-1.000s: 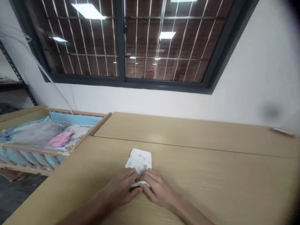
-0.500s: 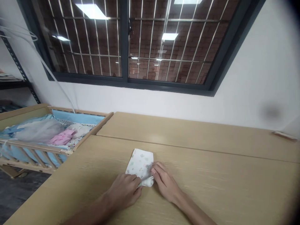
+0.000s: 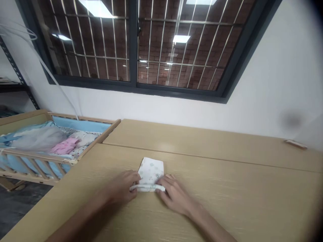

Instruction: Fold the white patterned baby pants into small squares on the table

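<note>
A small white cloth (image 3: 151,170) with a faint green print lies on the wooden table (image 3: 227,195). Its near edge is rolled into a thin band, while the far part stays flat. My left hand (image 3: 125,186) pinches the left end of the rolled edge between thumb and fingers. At the right end, my right hand (image 3: 173,193) grips the same roll, fingers over the top and thumb on the near side. Both hands are closed on the cloth.
A wooden crib (image 3: 98,139) with blue padding stands against the table's left side, holding a pink cloth (image 3: 65,146) and sheer white netting (image 3: 37,138). Behind the table is a white wall with a barred window (image 3: 133,43). A thin flat object (image 3: 295,144) lies at the far right.
My left hand has moved left and up to the left end of the rolled edge. The roll now lies straight across between both hands, and my right hand has closed around its right end.
</note>
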Available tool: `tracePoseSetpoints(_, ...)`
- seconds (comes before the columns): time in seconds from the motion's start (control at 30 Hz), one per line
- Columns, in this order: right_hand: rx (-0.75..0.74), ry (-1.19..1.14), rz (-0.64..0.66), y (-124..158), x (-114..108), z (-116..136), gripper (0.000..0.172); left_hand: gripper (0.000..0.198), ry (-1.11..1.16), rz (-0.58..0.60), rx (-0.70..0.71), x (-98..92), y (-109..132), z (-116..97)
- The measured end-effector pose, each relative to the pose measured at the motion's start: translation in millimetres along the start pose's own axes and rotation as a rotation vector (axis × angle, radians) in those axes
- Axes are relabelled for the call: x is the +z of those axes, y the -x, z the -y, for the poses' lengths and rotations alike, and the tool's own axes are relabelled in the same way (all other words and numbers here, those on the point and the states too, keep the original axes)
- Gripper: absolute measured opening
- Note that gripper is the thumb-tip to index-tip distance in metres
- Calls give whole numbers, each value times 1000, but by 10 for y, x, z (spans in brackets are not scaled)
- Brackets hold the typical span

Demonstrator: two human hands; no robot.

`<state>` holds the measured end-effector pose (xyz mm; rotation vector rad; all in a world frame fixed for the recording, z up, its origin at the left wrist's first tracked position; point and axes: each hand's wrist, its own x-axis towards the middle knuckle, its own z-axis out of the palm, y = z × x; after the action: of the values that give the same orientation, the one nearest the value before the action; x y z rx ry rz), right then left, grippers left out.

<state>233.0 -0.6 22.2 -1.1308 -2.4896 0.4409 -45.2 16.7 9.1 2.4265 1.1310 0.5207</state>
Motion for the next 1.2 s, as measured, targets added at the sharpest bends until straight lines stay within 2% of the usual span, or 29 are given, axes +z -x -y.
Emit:
tracePoseSetpoints(0.07,111,-76,-73,-59,-8,19,28,15,134,-4,-93,-71,-33,-10)
tracePoseSetpoints(0.17,283,-260,-175,-153,30,14,37,15,300,-130,-170,-75,-133,-20)
tracePoseSetpoints(0.23,361,-330,-231,-202,87,-22,37,30,432,-209,-153,0,-220,9)
tracePoseSetpoints(0.33,402,-247,-311,-238,176,-112,28,57,576,-238,-140,175,-336,86)
tracePoseSetpoints(0.43,390,-102,-357,-231,237,-219,21,51,505,-237,-168,322,-402,146)
tracePoseSetpoints(0.53,386,-90,-370,-195,263,-313,22,40,397,-251,-182,378,-417,147)
tracePoseSetpoints(0.63,399,-104,-407,-152,256,-357,27,36,268,-308,-204,384,-407,70)
tracePoseSetpoints(0.73,346,24,-479,-121,232,-314,37,43,133,-403,-187,423,-388,-73)
tracePoseSetpoints(0.83,168,188,-388,-116,229,-206,49,57,-70,-393,-2,537,-367,-216)
tracePoseSetpoints(0.93,29,237,-174,-135,256,-115,58,68,-223,-265,148,682,-349,-284)
tracePoseSetpoints(1.03,36,204,-32,-148,259,-94,60,69,-289,-191,148,776,-331,-255)
tracePoseSetpoints(1.2,156,109,-8,-67,164,-178,70,76,-373,-239,90,798,-288,-68)
